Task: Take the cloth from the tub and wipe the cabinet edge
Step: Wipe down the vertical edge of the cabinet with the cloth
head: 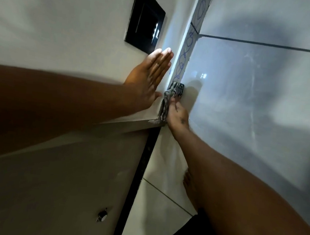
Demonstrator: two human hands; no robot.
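Right hand (177, 113) squeezing grey striped rag cloth (172, 94), pressing it on white cabinet edge (185, 50) with blue scribbles. Left hand (148, 78) lying flat and open on cabinet side, holding nothing. Wiping step going on. Next probably: rubbing upward over scribbles.

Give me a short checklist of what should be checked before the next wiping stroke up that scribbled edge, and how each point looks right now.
1. Cloth gripped: ok. The right hand is closed on the striped cloth.
2. Cloth on the cabinet edge: ok. Its bunched top presses against the strip.
3. Marks left to wipe: not ok. Blue scribbles run up the edge above the cloth.
4. Bracing: ok. The left hand lies flat and open on the cabinet side, apart from the cloth.
5. Path upward: ok. Nothing sits on the edge above the cloth.
6. Cloth damp enough: cannot tell.
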